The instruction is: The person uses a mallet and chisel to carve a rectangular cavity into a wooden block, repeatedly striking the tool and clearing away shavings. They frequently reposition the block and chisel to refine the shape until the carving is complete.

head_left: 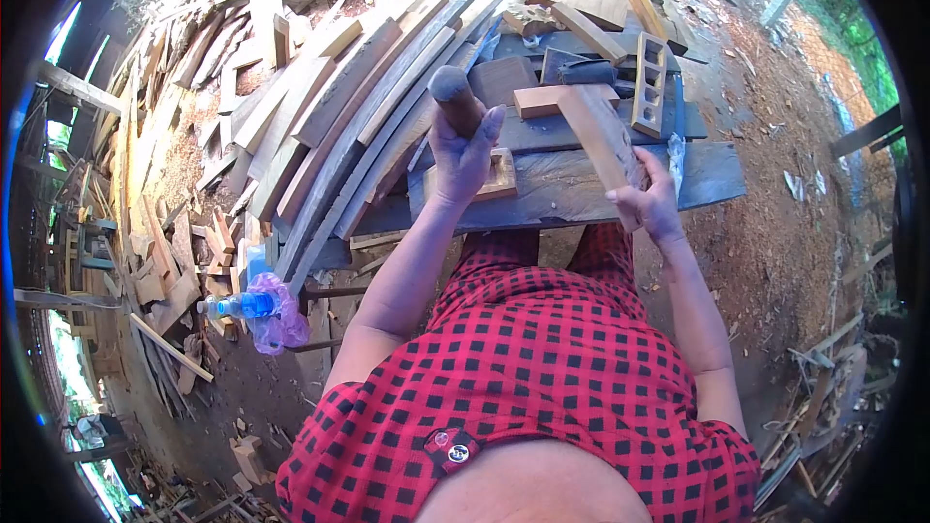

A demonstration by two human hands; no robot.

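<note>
My left hand (462,167) is closed round a dark cylindrical tool (455,102) with a round grey end, held upright above the bench. Under and beside that hand a small wooden block with a recess (500,176) lies on the dark plank bench top (581,184). My right hand (651,201) grips the lower end of a flat wooden piece (601,140), which slants up and to the left over the bench. Behind this piece lies a reddish wood block (539,101). To its right rests a wooden piece with several square openings (649,85).
Long boards (339,126) are stacked left of the bench. Bottles (242,305) and a pink plastic bag (281,315) are at the lower left. Wood blocks (581,2) lie at the bench's far side. Scrap wood (165,271) and shavings cover the ground.
</note>
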